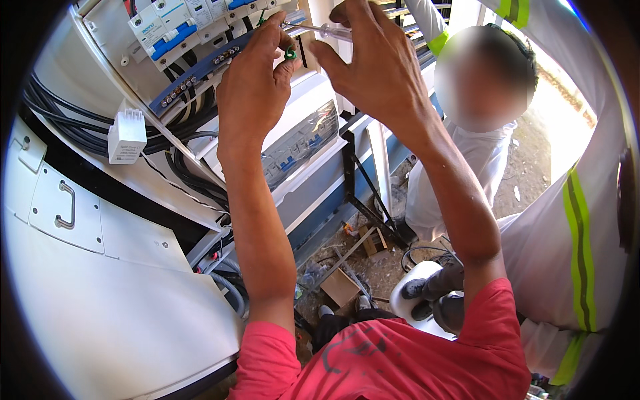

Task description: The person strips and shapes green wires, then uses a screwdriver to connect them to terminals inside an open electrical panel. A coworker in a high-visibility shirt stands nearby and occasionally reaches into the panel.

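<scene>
Both of my arms reach up into an open electrical panel. My left hand (257,83) is closed in a pinch on a green wire (291,53), whose curled end shows by the thumb. It is at the right part of a blue terminal bar (193,81) with a row of metal screws. To its right, my right hand (377,63) has its fingers around the clear handle of a screwdriver (333,32). The screwdriver's shaft points left toward my left fingertips. Where its tip rests is hidden behind them. White circuit breakers (160,32) with blue switches sit above the bar.
Black cables (63,110) loop at the left beside a small white box (127,137). A white cabinet door (113,300) with a metal handle stands lower left. Close on the right are a person in white (460,153) and a sleeve with reflective strips (580,247). Cardboard (340,287) lies below.
</scene>
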`<state>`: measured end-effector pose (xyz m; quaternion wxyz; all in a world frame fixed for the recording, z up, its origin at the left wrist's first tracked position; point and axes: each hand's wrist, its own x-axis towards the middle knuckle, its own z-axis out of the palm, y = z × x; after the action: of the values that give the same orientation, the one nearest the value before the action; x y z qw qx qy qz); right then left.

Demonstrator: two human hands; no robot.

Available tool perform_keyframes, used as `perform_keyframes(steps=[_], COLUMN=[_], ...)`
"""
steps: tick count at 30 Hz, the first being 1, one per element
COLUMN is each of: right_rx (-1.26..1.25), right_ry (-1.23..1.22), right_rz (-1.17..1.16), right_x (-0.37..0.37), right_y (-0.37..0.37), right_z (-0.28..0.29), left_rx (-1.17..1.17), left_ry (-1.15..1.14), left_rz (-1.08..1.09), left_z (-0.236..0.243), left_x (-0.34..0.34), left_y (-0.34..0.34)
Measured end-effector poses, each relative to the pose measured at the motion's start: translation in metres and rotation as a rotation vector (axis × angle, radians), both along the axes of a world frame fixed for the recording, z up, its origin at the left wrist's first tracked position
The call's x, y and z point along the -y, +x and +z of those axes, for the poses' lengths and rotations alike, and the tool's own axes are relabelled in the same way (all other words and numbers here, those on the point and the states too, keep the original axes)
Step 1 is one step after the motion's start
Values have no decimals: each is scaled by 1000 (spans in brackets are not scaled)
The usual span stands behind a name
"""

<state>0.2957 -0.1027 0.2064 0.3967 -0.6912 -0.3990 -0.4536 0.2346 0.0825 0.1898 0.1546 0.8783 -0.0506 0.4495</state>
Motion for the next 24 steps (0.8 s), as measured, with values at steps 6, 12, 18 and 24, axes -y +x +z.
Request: perform_keyframes(steps=[6,12,18,24], right_rx=[-27,-45,241,-97], right_ry=[-161,-128,-57,-247], right_rz=[-187,39,-119,-314], right_x=[-6,-1,-7,-8], right_y=[5,8,14,9], right_z=[4,5,-1,-1], left_rx=[-43,-35,-60,-36], left_ry=[-10,6,-39,-10], left_rz=[21,6,10,2], left_z=[1,4,2,3], left_x=[0,1,0,0], left_y=[-2,-1,-2,-2])
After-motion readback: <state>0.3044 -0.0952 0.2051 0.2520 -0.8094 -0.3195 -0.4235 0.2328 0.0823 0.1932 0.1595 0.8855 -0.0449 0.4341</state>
